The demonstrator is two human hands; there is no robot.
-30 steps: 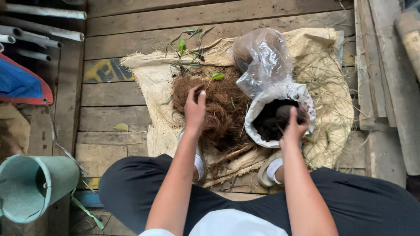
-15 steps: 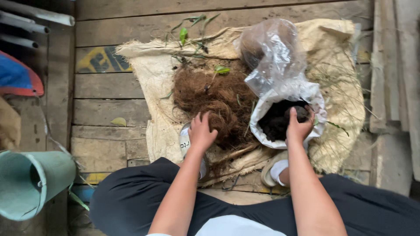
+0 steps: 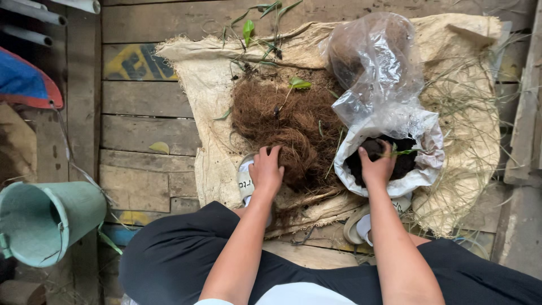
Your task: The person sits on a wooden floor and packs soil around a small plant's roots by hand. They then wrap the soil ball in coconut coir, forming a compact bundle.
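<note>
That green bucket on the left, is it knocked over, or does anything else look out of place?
Yes, the green bucket lies on its side on the wooden floor, its open mouth facing the camera. Little else looks odd: the brown fibre pile stays on the burlap sack.

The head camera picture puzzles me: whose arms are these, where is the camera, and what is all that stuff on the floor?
There is no machine here. A person wears a camera on the head, so you look down along their own two bare arms and dark trousers. They sit on a wooden plank floor with a burlap sack spread out in front. On the sack lies a pile of brown coconut fibre with a few green seedlings. The left hand rests on the near edge of that fibre. The right hand reaches into a white bag filled with dark soil. A clear plastic bag sits just behind it. At the left lies a tipped green bucket.
</note>
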